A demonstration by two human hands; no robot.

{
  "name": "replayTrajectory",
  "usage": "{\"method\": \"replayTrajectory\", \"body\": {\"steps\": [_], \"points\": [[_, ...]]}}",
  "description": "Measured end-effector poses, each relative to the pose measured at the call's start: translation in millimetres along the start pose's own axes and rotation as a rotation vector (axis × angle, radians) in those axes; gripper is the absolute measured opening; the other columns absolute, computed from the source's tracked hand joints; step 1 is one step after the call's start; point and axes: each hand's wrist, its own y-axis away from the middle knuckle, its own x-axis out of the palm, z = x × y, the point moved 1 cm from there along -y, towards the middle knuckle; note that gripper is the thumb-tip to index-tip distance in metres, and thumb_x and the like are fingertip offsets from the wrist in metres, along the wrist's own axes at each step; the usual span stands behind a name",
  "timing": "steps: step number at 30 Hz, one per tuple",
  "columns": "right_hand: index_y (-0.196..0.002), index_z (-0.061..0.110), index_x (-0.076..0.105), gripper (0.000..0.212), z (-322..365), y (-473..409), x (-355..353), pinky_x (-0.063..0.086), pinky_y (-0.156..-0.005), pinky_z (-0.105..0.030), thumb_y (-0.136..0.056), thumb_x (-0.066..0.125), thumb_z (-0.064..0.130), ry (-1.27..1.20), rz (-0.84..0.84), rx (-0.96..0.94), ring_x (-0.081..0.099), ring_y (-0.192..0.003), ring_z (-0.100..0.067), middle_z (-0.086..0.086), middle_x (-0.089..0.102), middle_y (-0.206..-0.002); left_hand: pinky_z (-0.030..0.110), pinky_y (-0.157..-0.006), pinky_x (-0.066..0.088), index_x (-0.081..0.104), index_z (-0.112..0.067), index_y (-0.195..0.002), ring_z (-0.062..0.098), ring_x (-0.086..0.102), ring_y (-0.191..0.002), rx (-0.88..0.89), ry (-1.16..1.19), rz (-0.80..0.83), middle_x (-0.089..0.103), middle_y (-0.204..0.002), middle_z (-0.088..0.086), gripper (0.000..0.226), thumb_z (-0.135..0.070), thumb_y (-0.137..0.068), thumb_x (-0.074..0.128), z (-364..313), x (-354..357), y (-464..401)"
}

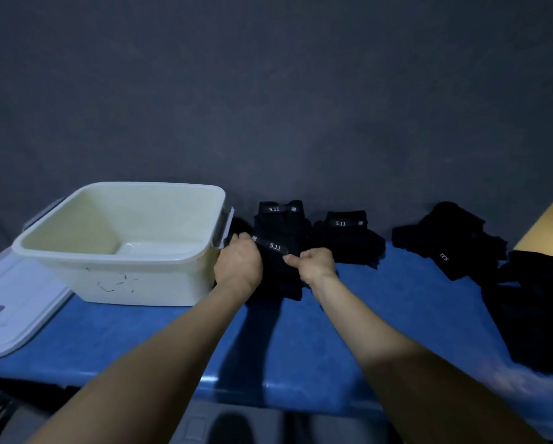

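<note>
A folded black garment [278, 267] with a white "5.11" label lies on the blue table [348, 331], just right of a white plastic tub [134, 248]. My left hand [238, 262] grips its left edge, fingers curled over the cloth next to the tub's handle. My right hand [316, 264] pinches its right edge, thumb pointing toward the label. Behind it sits another folded black garment [281, 216] with the same label.
A third labelled black garment [348, 235] lies right of the stack. More black clothing [451, 241] and a loose dark pile [540, 315] fill the table's right side. A white lid [12, 302] lies left of the tub. A dark wall rises behind.
</note>
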Motion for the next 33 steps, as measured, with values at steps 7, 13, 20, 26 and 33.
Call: {"method": "replayTrajectory", "body": {"steps": [7, 13, 20, 26, 33], "points": [[-0.088, 0.007, 0.052, 0.034, 2, -3, -2, 0.044, -0.071, -0.029, -0.076, 0.078, 0.024, 0.241, 0.002, 0.000, 0.057, -0.089, -0.025, -0.010, 0.059, -0.101, 0.032, -0.088, 0.041, 0.044, -0.016, -0.129, 0.023, 0.043, -0.117, 0.401, -0.059, -0.165, 0.044, -0.129, 0.003, 0.039, -0.005, -0.091, 0.041, 12, 18, 6], [-0.105, 0.012, 0.060, 0.025, -2, 8, -6, 0.046, -0.091, -0.032, -0.082, 0.068, 0.007, 0.594, -0.010, -0.670, 0.052, -0.100, -0.018, -0.001, 0.054, -0.111, 0.033, -0.096, 0.042, 0.039, -0.017, -0.141, 0.023, 0.044, -0.127, 0.332, -0.046, 0.023, 0.041, -0.143, 0.002, 0.045, -0.009, -0.097, 0.037, 22, 31, 5], [-0.131, 0.012, 0.055, 0.038, -8, 8, -5, 0.035, -0.100, -0.022, -0.093, 0.054, 0.007, 0.810, 0.206, -0.633, 0.044, -0.120, -0.018, 0.000, 0.052, -0.130, 0.038, -0.093, 0.046, 0.034, -0.022, -0.144, 0.026, 0.049, -0.123, 0.260, 0.003, 0.110, 0.036, -0.147, -0.001, 0.050, -0.007, -0.097, 0.037, 30, 45, 6], [-0.128, 0.013, 0.058, 0.038, -2, 8, -9, 0.034, -0.097, -0.020, -0.091, 0.057, 0.006, 0.739, 0.151, -0.640, 0.046, -0.117, -0.018, 0.001, 0.054, -0.127, 0.034, -0.102, 0.040, 0.044, -0.014, -0.137, 0.024, 0.045, -0.125, 0.348, 0.066, 0.046, 0.044, -0.140, 0.004, 0.045, -0.005, -0.093, 0.042, 20, 28, 0], [-0.123, 0.012, 0.061, 0.035, 7, 12, -18, 0.038, -0.101, -0.024, -0.089, 0.060, 0.007, 0.691, 0.130, -0.678, 0.047, -0.115, -0.018, 0.000, 0.055, -0.122, 0.031, -0.102, 0.038, 0.052, -0.013, -0.130, 0.023, 0.045, -0.124, 0.453, 0.061, -0.098, 0.051, -0.134, 0.003, 0.039, -0.007, -0.092, 0.046, 4, 12, 5]]}}
